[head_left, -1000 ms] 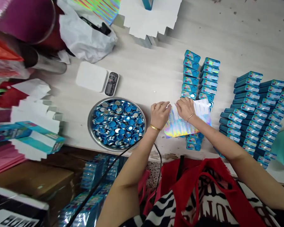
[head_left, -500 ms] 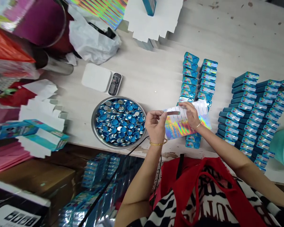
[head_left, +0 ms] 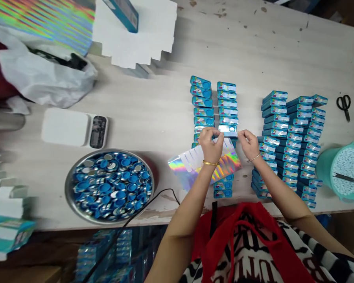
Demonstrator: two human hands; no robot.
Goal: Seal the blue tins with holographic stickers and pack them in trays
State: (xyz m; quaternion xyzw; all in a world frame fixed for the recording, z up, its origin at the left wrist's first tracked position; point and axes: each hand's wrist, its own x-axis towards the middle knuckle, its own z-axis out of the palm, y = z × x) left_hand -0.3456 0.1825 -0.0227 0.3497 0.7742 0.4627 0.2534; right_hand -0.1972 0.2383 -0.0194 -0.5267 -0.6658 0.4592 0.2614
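Above the two nearest rows of small boxes [head_left: 202,102], a thin strip [head_left: 230,134] spans the gap between the hands. The left hand [head_left: 211,145] pinches one end, thumb and finger drawn together, and the right hand [head_left: 248,145] pinches the other; the strip's ends are too small to make out under the fingertips. The left forearm covers part of the shiny sheet [head_left: 228,159], which in turn hides some of the boxes beneath it. The left edge cuts off a teal carton [head_left: 8,236], and the top edge cuts off the rainbow sheets [head_left: 41,23]. The print on the boxes is too small to read. Half a second ago the left hand held the strip alone while the right was at the sheet; now the right has left it for the strip. The view has swung too: the scissors [head_left: 343,107] have come in, and the bowl [head_left: 69,192] of caps [head_left: 112,188] sits farther left
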